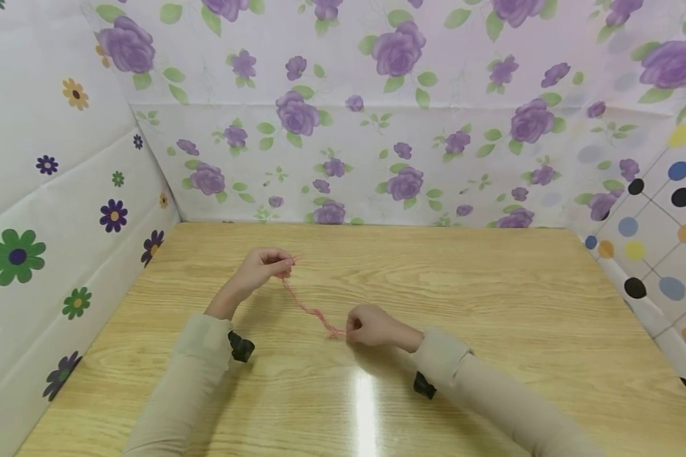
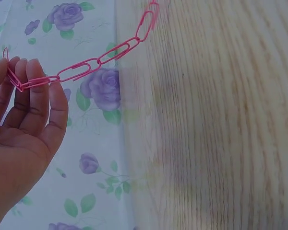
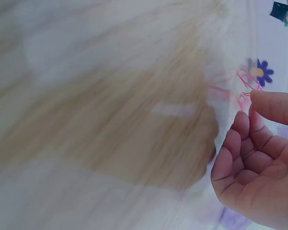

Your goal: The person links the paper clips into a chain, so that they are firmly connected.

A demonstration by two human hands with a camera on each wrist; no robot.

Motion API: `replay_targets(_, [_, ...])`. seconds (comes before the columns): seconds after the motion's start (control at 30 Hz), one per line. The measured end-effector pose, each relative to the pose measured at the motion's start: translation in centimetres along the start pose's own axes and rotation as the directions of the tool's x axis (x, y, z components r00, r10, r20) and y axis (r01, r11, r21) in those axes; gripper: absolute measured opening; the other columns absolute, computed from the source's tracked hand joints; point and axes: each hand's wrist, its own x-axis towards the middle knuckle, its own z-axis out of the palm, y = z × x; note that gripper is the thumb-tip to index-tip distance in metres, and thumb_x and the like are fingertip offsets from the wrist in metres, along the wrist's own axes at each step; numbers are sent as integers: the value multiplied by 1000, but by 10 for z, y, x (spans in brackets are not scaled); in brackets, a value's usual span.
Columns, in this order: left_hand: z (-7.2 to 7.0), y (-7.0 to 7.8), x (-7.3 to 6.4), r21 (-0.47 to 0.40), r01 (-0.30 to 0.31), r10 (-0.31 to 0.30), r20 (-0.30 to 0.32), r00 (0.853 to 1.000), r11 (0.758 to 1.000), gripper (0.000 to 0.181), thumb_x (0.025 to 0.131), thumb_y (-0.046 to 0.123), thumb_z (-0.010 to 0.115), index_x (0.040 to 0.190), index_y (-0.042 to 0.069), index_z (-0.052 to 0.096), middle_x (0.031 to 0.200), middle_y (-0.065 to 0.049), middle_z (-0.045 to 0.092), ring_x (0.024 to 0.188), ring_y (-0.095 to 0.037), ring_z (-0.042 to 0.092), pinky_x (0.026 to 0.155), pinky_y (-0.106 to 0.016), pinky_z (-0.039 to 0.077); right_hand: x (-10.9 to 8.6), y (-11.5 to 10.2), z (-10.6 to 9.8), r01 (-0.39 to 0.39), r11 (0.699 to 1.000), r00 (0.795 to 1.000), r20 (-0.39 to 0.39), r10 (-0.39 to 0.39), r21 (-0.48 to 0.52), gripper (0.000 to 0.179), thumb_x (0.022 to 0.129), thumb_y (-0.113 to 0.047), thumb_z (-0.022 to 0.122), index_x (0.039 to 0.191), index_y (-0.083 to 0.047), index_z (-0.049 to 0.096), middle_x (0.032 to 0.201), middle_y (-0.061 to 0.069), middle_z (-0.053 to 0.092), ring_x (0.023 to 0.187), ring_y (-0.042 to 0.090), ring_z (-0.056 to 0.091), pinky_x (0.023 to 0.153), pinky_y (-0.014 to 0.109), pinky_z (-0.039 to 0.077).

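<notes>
A chain of linked pink paper clips (image 1: 304, 306) stretches between both hands over the wooden table. My left hand (image 1: 264, 266), farther back, pinches one end of it between thumb and fingertips. In the left wrist view several clips of the chain (image 2: 77, 71) run from those fingertips up to the right. The right hand (image 1: 373, 325), nearer and lower, holds the other end between thumb and index finger, its remaining fingers curled. Some pink clips (image 3: 245, 98) bunch up beside the right fingertips in the right wrist view. The part inside the right pinch is hidden.
The light wooden table (image 1: 491, 304) meets a back wall of cloth with purple roses (image 1: 406, 184). Flowered cloth (image 1: 17, 257) rises on the left and dotted cloth (image 1: 671, 289) on the right. Each sleeve cuff carries a small black camera (image 1: 241, 347).
</notes>
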Motion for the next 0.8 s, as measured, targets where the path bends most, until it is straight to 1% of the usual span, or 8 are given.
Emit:
replay_targets(0.1, [1,2,0,6,1,-1,-6,1000,1000,19,90,12,57,95,-6,63,82,-13,62,71,-14,59,77,-46,48,-11,8,-9,-24,999,1000,-10,24,37,7,83,-4,60,77,-6,62,70,-2,56,59,11,47,55,25,41])
replay_targets(0.2, [4,2,0,-4,-12,12,-5,1000,1000,19,90,10,58,95,-7,63,81,-13,62,71,-14,60,74,-40,50,-20,18,-16,-45,997,999,-23,47,66,7,84,-4,60,77,-5,61,69,0,56,57,10,45,53,25,40])
replay_targets(0.3, [10,2,-1,-15,-28,28,14,1000,1000,20,90,9,58,96,-9,62,82,-14,62,71,-14,61,71,-34,51,-25,28,-23,-75,994,996,-40,78,77,7,83,-4,59,77,-4,61,68,0,56,56,10,45,52,24,39])
replay_targets(0.37, [15,3,0,-14,-35,36,36,999,999,20,90,8,57,96,-10,62,82,-15,62,71,-15,61,71,-34,51,-27,35,-27,-97,992,993,-57,102,77,8,82,-3,58,76,-3,62,66,1,56,55,10,45,52,24,39])
replay_targets(0.5, [27,5,3,-15,-43,43,69,997,999,19,90,7,56,96,-10,62,81,-15,61,71,-17,60,72,-36,51,-23,45,-35,-139,989,983,-111,143,43,9,81,-1,59,74,-3,62,65,1,56,54,11,46,51,24,40])
replay_targets(0.67, [37,4,11,-33,-31,33,67,997,999,17,91,4,55,95,-10,61,76,-8,60,69,-16,58,71,-41,50,-14,49,-38,-192,980,971,-154,184,-43,10,82,-4,61,73,-6,63,66,0,55,57,12,46,52,24,39])
replay_targets(0.73, [40,5,13,-34,-27,29,60,998,999,17,90,5,55,95,-10,61,76,-8,60,68,-14,57,71,-44,49,-14,48,-37,-200,978,968,-166,187,-66,10,82,-6,62,72,-7,62,67,-1,54,58,12,45,53,24,38])
replay_targets(0.8, [42,6,13,-34,-32,34,57,998,999,17,90,5,55,95,-10,62,77,-13,60,67,-13,57,71,-45,48,-15,45,-35,-188,979,967,-187,170,-81,12,81,-8,65,70,-7,60,65,-1,53,57,12,44,53,25,38])
